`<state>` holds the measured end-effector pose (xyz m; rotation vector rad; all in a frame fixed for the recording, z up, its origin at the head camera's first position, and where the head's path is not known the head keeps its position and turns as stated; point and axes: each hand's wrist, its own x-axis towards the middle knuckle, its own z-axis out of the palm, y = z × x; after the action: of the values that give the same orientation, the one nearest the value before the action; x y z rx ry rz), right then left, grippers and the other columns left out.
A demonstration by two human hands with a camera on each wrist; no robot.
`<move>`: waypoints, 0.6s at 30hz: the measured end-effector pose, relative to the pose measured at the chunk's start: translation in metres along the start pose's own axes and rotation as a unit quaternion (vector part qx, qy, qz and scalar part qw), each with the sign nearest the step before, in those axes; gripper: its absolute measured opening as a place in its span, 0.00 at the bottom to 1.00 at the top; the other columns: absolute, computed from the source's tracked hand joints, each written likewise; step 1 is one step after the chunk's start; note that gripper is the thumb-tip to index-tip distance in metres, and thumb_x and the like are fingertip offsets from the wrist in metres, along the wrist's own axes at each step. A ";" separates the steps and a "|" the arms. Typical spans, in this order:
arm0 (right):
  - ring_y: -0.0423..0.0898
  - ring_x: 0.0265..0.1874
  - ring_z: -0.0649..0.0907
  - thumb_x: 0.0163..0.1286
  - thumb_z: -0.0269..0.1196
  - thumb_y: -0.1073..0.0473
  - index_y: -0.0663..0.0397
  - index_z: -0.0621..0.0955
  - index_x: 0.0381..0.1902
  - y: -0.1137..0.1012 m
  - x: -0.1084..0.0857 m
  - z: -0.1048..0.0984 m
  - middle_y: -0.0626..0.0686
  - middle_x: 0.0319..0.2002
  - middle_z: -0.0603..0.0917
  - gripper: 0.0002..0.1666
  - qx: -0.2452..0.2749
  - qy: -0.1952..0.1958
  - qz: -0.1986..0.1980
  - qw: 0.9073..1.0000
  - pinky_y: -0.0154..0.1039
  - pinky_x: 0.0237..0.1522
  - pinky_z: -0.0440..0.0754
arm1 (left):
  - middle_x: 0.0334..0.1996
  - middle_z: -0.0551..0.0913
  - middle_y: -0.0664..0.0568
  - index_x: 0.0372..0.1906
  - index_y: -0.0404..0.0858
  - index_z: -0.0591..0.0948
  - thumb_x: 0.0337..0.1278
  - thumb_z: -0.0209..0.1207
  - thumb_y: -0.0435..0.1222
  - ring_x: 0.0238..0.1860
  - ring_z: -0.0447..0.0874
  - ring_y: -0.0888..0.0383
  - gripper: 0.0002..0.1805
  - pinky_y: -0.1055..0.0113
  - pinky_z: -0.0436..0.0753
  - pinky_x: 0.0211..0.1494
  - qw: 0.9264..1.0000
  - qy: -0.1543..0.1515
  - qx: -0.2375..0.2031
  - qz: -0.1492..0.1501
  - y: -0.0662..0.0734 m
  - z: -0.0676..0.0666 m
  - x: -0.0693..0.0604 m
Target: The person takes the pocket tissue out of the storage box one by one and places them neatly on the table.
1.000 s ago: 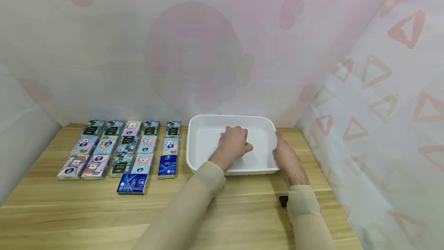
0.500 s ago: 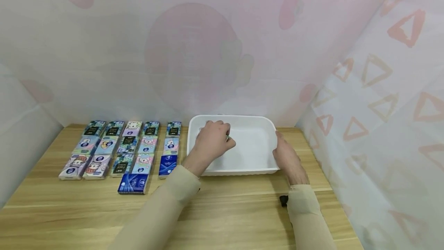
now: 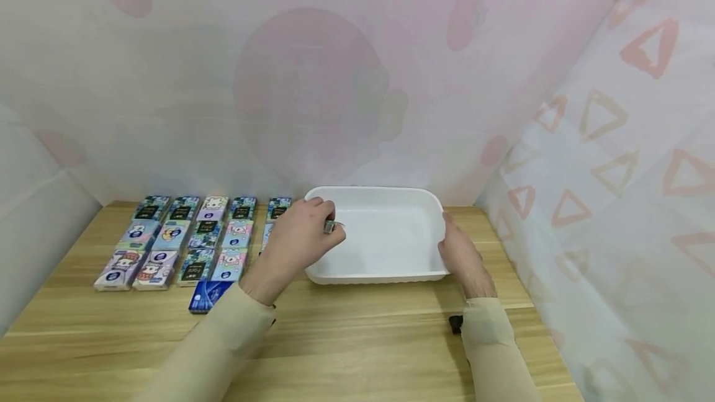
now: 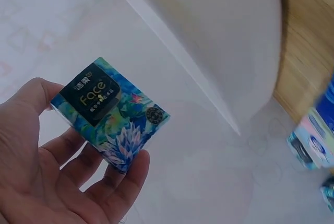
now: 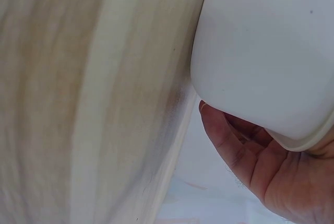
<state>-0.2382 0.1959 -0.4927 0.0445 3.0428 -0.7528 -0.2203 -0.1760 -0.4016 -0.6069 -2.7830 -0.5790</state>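
Observation:
My left hand (image 3: 296, 236) is at the left rim of a white plastic tub (image 3: 385, 241). Between thumb and fingers it holds a small tissue pack (image 4: 112, 114) with a blue-green floral print and a black "Face" label. In the head view only a sliver of that pack shows past the thumb. My right hand (image 3: 462, 254) grips the right end of the tub, its fingers (image 5: 229, 140) against the outer wall below the rim. No contents show in the visible part of the tub.
Left of the tub, tissue packs lie in columns on the wooden table (image 3: 357, 352), among them a cartoon pack (image 3: 154, 268) and a dark blue pack (image 3: 209, 296). A small black object (image 3: 456, 324) lies by the right wrist. Fabric walls (image 3: 313, 79) enclose the table.
My left hand has moved left from inside the tub to its left rim, bringing the tissue pack along. It now covers part of the nearest column. The right hand stays on the tub.

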 end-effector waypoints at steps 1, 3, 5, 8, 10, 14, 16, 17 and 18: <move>0.71 0.62 0.93 0.83 0.51 0.75 0.69 0.55 0.94 0.000 0.000 0.000 0.80 0.79 0.79 0.46 0.000 -0.001 0.000 1.000 0.68 0.64 0.94 | 0.35 0.87 0.52 0.42 0.42 0.90 0.75 0.67 0.44 0.36 0.82 0.51 0.10 0.59 0.85 0.36 1.000 0.007 0.000 0.001 -0.003 -0.002 -0.003; 0.72 0.63 0.92 0.82 0.51 0.75 0.70 0.55 0.94 -0.001 0.000 0.000 0.80 0.79 0.79 0.46 -0.002 -0.004 0.000 1.000 0.69 0.65 0.94 | 0.35 0.88 0.53 0.42 0.42 0.90 0.75 0.68 0.45 0.36 0.83 0.52 0.10 0.59 0.85 0.35 1.000 0.015 0.001 0.001 -0.008 -0.006 -0.011; 0.71 0.63 0.92 0.83 0.50 0.74 0.70 0.54 0.94 -0.001 0.000 0.000 0.80 0.80 0.78 0.45 -0.003 -0.007 0.005 1.000 0.68 0.65 0.94 | 0.35 0.88 0.52 0.42 0.42 0.90 0.75 0.68 0.45 0.36 0.83 0.52 0.11 0.59 0.84 0.34 1.000 0.019 0.003 -0.002 -0.013 -0.010 -0.018; 0.70 0.62 0.92 0.84 0.50 0.74 0.69 0.54 0.95 0.000 0.001 0.001 0.80 0.80 0.78 0.45 -0.001 -0.009 0.008 1.000 0.67 0.64 0.94 | 0.38 0.90 0.52 0.44 0.42 0.91 0.76 0.68 0.46 0.37 0.84 0.51 0.11 0.58 0.86 0.34 1.000 0.020 0.013 -0.005 -0.020 -0.017 -0.029; 0.70 0.62 0.92 0.84 0.50 0.74 0.68 0.54 0.95 0.000 0.001 0.001 0.80 0.79 0.79 0.45 0.001 -0.009 0.011 1.000 0.67 0.64 0.94 | 0.41 0.92 0.51 0.47 0.42 0.92 0.77 0.68 0.47 0.37 0.86 0.51 0.12 0.57 0.87 0.34 1.000 0.021 0.022 -0.004 -0.024 -0.022 -0.035; 0.68 0.58 0.93 0.84 0.49 0.74 0.69 0.54 0.95 0.001 0.001 0.001 0.80 0.77 0.81 0.45 0.000 -0.008 0.011 1.000 0.66 0.61 0.95 | 0.43 0.94 0.49 0.52 0.40 0.93 0.79 0.68 0.46 0.35 0.88 0.52 0.14 0.55 0.88 0.33 0.999 0.022 0.040 0.003 -0.032 -0.030 -0.045; 0.67 0.57 0.93 0.84 0.49 0.74 0.69 0.54 0.95 0.001 0.001 0.001 0.81 0.77 0.81 0.45 -0.001 -0.009 0.010 1.000 0.65 0.60 0.96 | 0.43 0.94 0.47 0.54 0.39 0.93 0.79 0.69 0.46 0.33 0.88 0.52 0.15 0.55 0.89 0.32 0.999 0.019 0.048 0.005 -0.036 -0.033 -0.051; 0.67 0.57 0.93 0.84 0.50 0.74 0.69 0.54 0.95 0.001 0.001 0.001 0.81 0.77 0.80 0.45 -0.002 -0.009 0.010 1.000 0.65 0.60 0.96 | 0.43 0.94 0.47 0.54 0.38 0.93 0.78 0.70 0.46 0.33 0.88 0.53 0.16 0.55 0.88 0.31 0.999 0.015 0.051 0.004 -0.037 -0.034 -0.053; 0.67 0.57 0.93 0.84 0.50 0.74 0.70 0.54 0.95 0.001 0.001 0.001 0.81 0.77 0.80 0.45 -0.002 -0.010 0.010 1.000 0.65 0.60 0.96 | 0.44 0.94 0.46 0.55 0.37 0.93 0.78 0.70 0.46 0.33 0.89 0.53 0.17 0.55 0.89 0.32 0.998 0.011 0.057 0.003 -0.039 -0.035 -0.056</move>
<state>-0.2392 0.1963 -0.4943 0.0660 3.0216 -0.7400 -0.1829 -0.2433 -0.3999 -0.5809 -2.7691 -0.4192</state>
